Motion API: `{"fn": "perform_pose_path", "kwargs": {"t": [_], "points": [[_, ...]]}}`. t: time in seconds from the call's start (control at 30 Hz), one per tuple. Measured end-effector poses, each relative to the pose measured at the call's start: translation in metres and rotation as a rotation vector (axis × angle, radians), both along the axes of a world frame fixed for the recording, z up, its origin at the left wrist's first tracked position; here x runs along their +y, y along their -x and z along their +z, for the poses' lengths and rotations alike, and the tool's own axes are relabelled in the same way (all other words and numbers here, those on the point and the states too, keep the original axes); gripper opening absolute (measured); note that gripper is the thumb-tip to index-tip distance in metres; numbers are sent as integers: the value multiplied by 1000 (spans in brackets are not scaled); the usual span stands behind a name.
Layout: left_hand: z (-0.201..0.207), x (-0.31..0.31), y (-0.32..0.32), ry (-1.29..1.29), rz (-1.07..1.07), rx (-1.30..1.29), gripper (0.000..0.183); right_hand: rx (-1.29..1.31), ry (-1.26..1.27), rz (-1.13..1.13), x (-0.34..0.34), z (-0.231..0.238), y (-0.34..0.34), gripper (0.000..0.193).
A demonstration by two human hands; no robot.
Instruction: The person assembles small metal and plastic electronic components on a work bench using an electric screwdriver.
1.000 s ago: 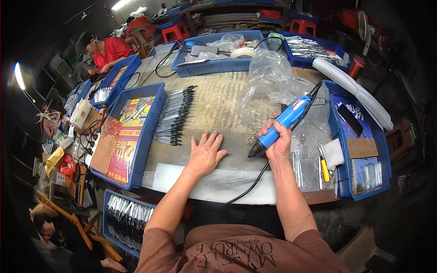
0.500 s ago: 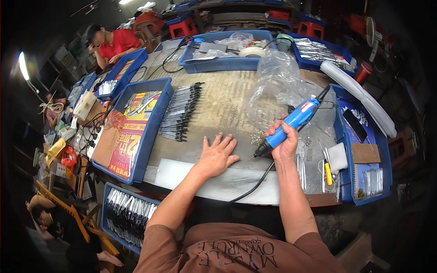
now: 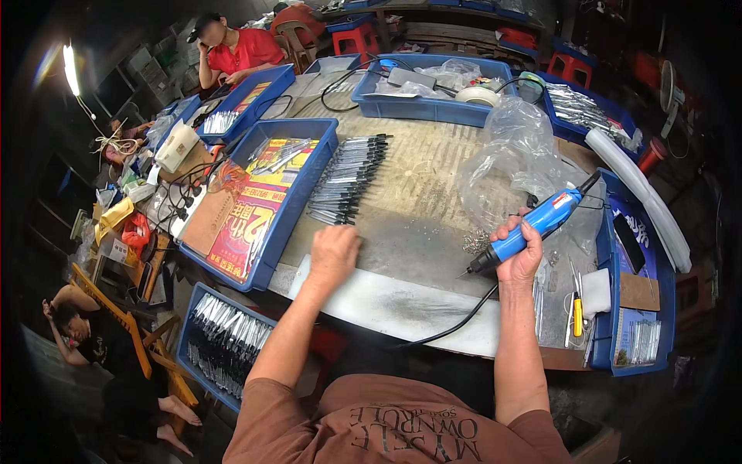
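Note:
My right hand (image 3: 520, 257) is wrapped round a blue electric screwdriver (image 3: 550, 216), its black nose tilted down to the left, with the bit just above the bench. Beside that bit lies a small heap of tiny metal parts (image 3: 475, 242), perhaps screws. My left hand (image 3: 334, 254) is curled closed at the near end of a row of slim silver-and-black pen-like pieces (image 3: 352, 174). Its fingertips are hidden, so what they hold, if anything, does not show. A white sheet (image 3: 410, 309) lies along the bench's near edge.
A blue tray (image 3: 305, 205) with printed card stands left; another tray (image 3: 182, 363) of pen-like pieces sits lower. Crumpled clear plastic (image 3: 514, 147) lies at the back right. On the right are a yellow-handled screwdriver (image 3: 577, 315) and a blue tray (image 3: 610, 340). A black cord (image 3: 464, 323) crosses the front.
My left hand has gone from lying spread on the bench to curled by the near end of the row. The view has shifted; the right hand still grips the electric screwdriver.

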State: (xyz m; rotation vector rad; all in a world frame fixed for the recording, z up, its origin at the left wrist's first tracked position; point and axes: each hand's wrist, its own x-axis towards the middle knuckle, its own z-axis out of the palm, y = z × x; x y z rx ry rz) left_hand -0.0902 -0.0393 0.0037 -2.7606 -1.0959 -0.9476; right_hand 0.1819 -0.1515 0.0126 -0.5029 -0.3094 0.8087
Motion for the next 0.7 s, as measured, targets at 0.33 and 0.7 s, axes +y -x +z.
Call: {"fn": "perform_pose_path", "kwargs": {"t": [0.33, 0.7], "points": [[-13, 40, 34, 32, 104, 65, 15, -9, 27, -8, 1, 0, 2, 36], [-1, 40, 33, 80, 81, 158, 14, -4, 7, -1, 1, -1, 0, 34]]}}
